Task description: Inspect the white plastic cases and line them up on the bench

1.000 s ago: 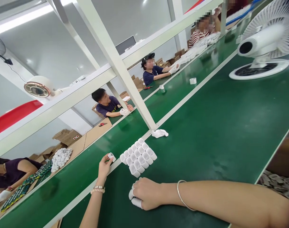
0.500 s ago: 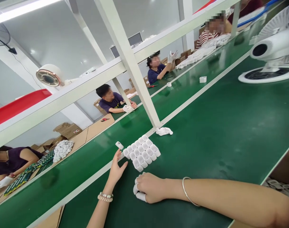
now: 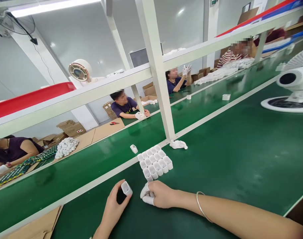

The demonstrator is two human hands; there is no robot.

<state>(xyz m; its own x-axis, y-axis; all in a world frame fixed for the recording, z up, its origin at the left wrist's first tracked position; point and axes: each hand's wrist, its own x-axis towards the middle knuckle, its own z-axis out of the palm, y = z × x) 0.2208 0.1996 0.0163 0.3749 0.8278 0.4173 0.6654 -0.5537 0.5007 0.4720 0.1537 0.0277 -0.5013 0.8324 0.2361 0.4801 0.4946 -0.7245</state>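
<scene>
My left hand (image 3: 116, 200) pinches a hollow white plastic casing (image 3: 126, 188) between thumb and fingers, its open end facing up toward me. To its right, my right hand (image 3: 157, 195) rests low over the green surface, with white finger covers on its curled fingertips. Whatever those fingers may hold is hidden. Just beyond both hands, a block of similar white casings (image 3: 155, 162) stands in tight rows, their open ends up. A single white piece (image 3: 133, 148) with a dark opening lies on the green strip past the rail, left of the block.
A white metal post (image 3: 161, 76) rises behind the block, beside a crumpled white item (image 3: 178, 144). A white fan (image 3: 290, 79) stands at the right. Cardboard (image 3: 39, 222) lies at lower left. Several co-workers sit across the belt (image 3: 91, 162), near a heap of white parts (image 3: 66, 147).
My left hand has drawn back from the block's left corner toward me, now with a casing in its grip. My right hand stays about in place. The camera view has tilted.
</scene>
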